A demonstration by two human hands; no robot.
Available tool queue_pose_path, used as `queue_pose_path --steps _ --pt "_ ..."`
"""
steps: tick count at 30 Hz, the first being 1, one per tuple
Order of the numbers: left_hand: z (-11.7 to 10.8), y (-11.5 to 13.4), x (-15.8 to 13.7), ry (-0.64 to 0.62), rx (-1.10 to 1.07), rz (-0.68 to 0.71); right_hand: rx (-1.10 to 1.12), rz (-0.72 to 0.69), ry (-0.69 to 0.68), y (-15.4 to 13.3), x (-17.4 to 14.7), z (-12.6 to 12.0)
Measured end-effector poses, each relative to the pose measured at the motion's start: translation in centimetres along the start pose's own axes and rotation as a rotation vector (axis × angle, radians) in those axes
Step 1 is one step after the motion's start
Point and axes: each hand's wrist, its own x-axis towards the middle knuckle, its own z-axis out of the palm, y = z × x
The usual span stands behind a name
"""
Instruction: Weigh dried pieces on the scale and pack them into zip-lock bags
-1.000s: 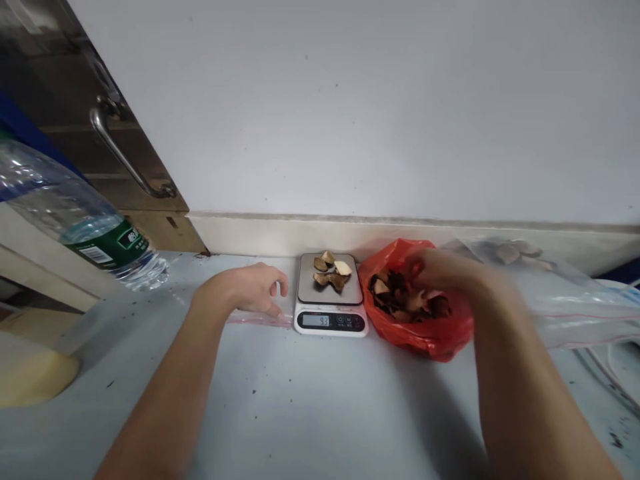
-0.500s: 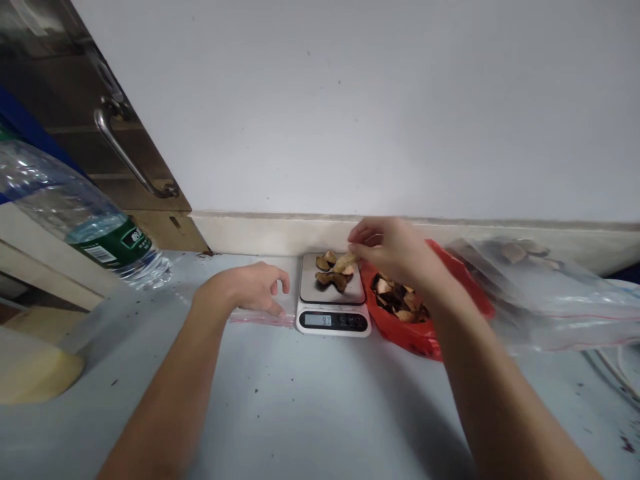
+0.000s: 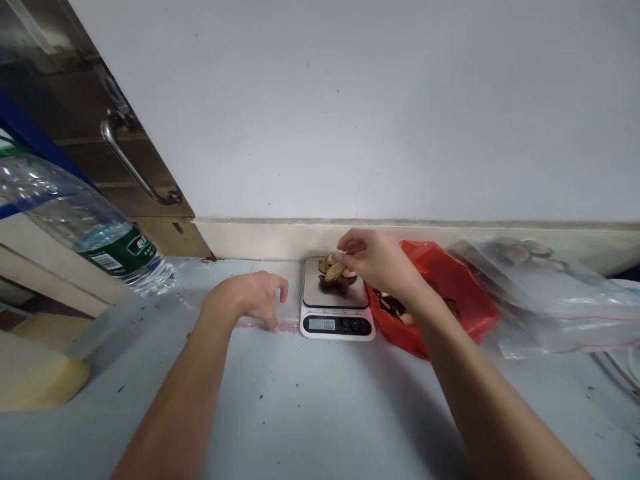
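Observation:
A white digital kitchen scale (image 3: 337, 327) stands near the wall, and its display reads 10.0. A small heap of dried brown slices with dark edges (image 3: 336, 277) lies on its plate. My right hand (image 3: 373, 257) hovers at the heap's right side, thumb and fingertips slightly apart beside the top slices. Beneath that wrist, a red plastic bag (image 3: 463, 287) holds more of these slices, partly hidden by my forearm. To the left of the scale, my left hand (image 3: 255, 297) has bent, spread fingers over a clear zip bag (image 3: 290, 313), the thumb at its zip strip.
Larger clear zip bags with dried slices inside (image 3: 540, 287) lie on the right. At the left, a tilted water bottle with a green label (image 3: 115, 247) stands by a metal-handled door (image 3: 135, 167). A pale yellow-bottomed container (image 3: 50, 380) sits lower left. A white wall (image 3: 380, 120) rises behind.
My right hand has moved left and slightly down, bringing the slice it held onto the heap. The display went from 9.7 to 10.0. My left hand stays over the clear bag.

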Motion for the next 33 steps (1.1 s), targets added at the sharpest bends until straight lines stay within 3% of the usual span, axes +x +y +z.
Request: queue_pose_path --steps 7,12,16,22,33 --pt "0.1 -0.3 0.4 -0.027 -0.032 -0.021 -0.041 0.019 0.047 -0.7 -0.4 -2.2" --pt "-0.1 -1.1 0.1 -0.008 -0.059 0.013 -0.140 0.065 -0.058 -0.8 -0.8 -3.2" --pt "-0.2 -1.3 -0.1 0.006 -0.031 0.026 -0.248 -0.034 -0.232 -0.1 -0.9 -2.9" --pt "-0.4 -1.2 -0.2 0.029 0.004 0.035 -0.276 -0.091 -0.360 -0.6 -1.1 -2.1" --pt "-0.6 -1.3 -0.3 0.035 0.004 -0.030 -0.271 -0.140 -0.380 -0.4 -0.7 -0.5"
